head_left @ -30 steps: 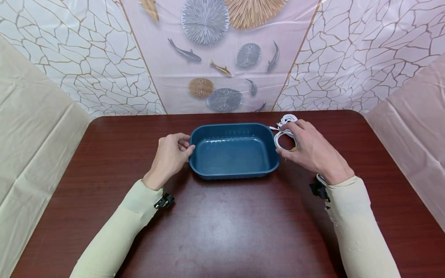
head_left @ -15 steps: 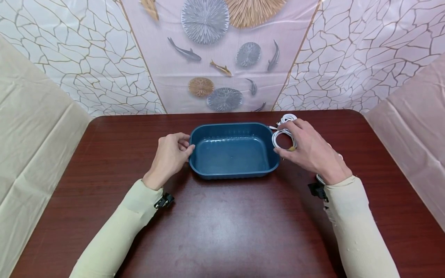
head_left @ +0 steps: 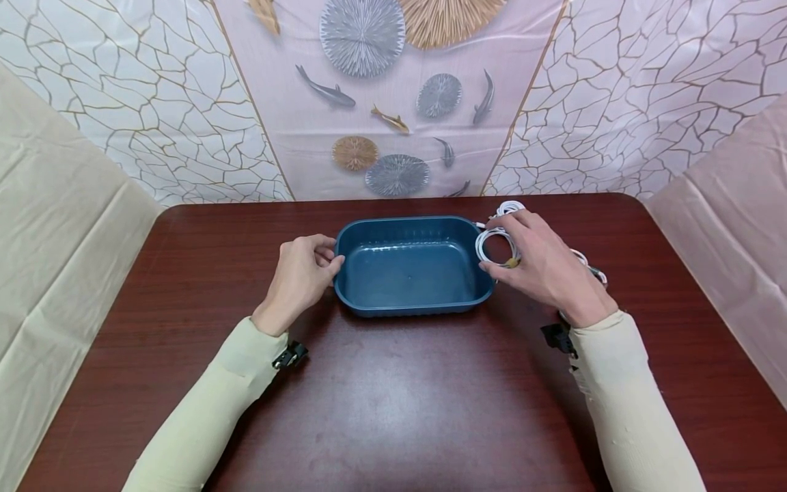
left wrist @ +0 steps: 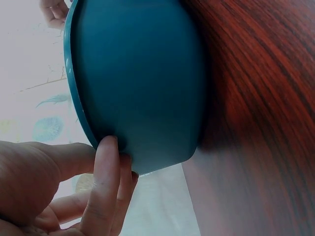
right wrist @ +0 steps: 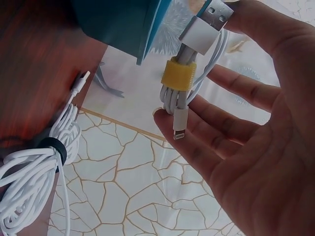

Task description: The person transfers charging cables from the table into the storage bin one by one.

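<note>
At the bin's left end my left hand (head_left: pixel 304 275) pinches the rim, thumb and fingertips on either side of it in the left wrist view. The bin is a blue, rounded rectangular plastic one (head_left: pixel 406 311) that stands on the table. My right hand (head_left: pixel 541 263) holds a coiled white charging cable (right wrist: pixel 199 35) by its loop, the coil overlapping the bin's right rim in the head view. A yellow strap (right wrist: pixel 178 74) binds this cable. Its USB plug (right wrist: pixel 216 14) and small connector (right wrist: pixel 179 133) show in the right wrist view.
Behind my right hand lies another white cable bundle (head_left: pixel 509 208), tied with a black band (right wrist: pixel 53 150). A further white cable (head_left: pixel 598 275) shows beside my right wrist. The dark red wooden table (head_left: pixel 393 403) ends at a patterned cloth backdrop (head_left: pixel 393 130).
My right hand has moved slightly left, bringing the coiled cable over the bin's right rim. More of the cable beside the right wrist has come into sight. The left hand stays on the rim.
</note>
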